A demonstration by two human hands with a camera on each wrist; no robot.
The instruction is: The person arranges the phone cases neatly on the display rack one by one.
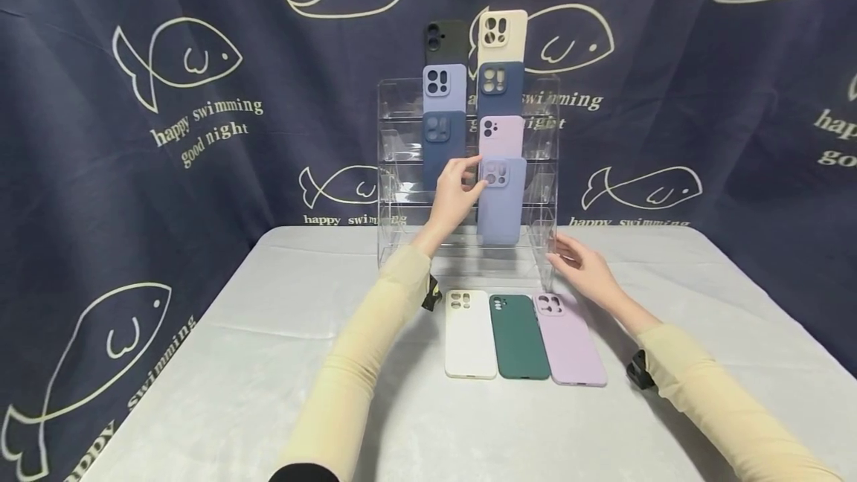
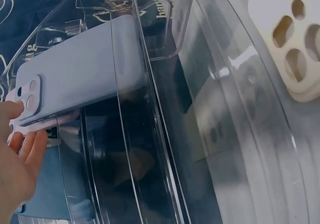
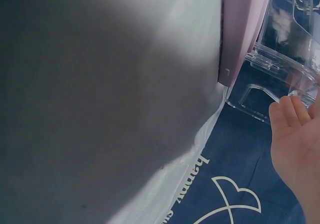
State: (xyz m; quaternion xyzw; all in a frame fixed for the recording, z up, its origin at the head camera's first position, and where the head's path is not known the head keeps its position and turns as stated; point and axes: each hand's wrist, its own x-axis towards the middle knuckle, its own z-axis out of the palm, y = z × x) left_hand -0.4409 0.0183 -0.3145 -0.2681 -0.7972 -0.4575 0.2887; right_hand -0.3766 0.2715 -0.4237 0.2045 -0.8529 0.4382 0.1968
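A light blue phone case (image 1: 501, 210) with a camera cutout stands in the lowest filled tier of the right column of a clear acrylic rack (image 1: 462, 262). My left hand (image 1: 455, 195) is at its upper left side, thumb and index fingertip by the camera cutout. In the left wrist view the thumb (image 2: 14, 109) overlaps the case's corner, and the other fingers lie below its edge, fairly straight. My right hand (image 1: 584, 270) is beside the rack's lower right side, fingertips right at the clear panel; its fingers (image 3: 292, 111) look extended in the right wrist view.
Higher tiers hold a black case (image 1: 448, 43), a cream case (image 1: 505, 39), a pink case (image 1: 502, 132) and several blue ones. In front of the rack lie a white case (image 1: 471, 341), a green case (image 1: 521, 341) and a lilac case (image 1: 572, 344). A patterned curtain (image 1: 201, 259) hangs behind.
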